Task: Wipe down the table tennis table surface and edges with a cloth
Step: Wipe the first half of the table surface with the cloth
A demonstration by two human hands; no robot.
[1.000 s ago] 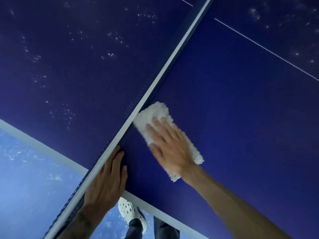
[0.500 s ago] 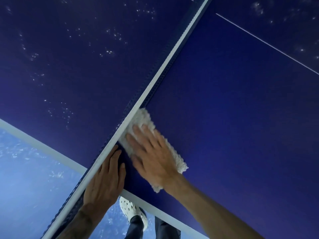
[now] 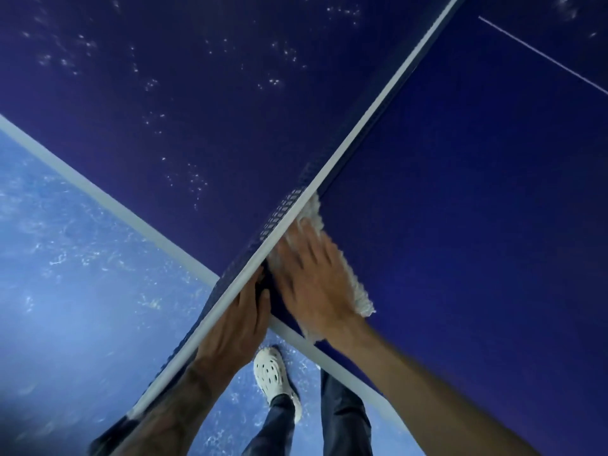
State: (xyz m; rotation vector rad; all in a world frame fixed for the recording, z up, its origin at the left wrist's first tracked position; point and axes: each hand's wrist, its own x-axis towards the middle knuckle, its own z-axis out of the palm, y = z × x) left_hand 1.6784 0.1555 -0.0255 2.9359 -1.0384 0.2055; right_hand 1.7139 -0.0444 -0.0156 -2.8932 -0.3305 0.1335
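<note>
Head view looks steeply down across a dark blue bench (image 3: 460, 225), split from corner to corner by the net (image 3: 279, 212), whose white top band (image 3: 378, 116) runs from lower left to upper right. Left of the net the bench surface carries scattered pale specks (image 3: 194, 179); right of it a thin white line (image 3: 543, 57) crosses the far corner. The bench's white edge stripe (image 3: 98, 192) slants along the near side, and past it lies a mottled light blue floor (image 3: 65, 291). Down there stand a white perforated clog (image 3: 274, 373) and two dark trouser legs (image 3: 342, 419). The net band hides part of what lies right against it.

The cloth (image 3: 360, 296), white and nubbly, lies flat on the bench just right of the net, close to the near edge, its far end touching the base of the net. The right hand (image 3: 316, 284) presses down on it, palm flat, fingers (image 3: 302, 248) spread and straight, pointing toward the net; motion blur smears them. The forearm comes in from the lower right.

The left hand (image 3: 237, 324) lies along the right side of the net where it meets the bench edge, its fingers (image 3: 260, 291) straight and close together against the mesh. Its thumb is hidden behind the band.
</note>
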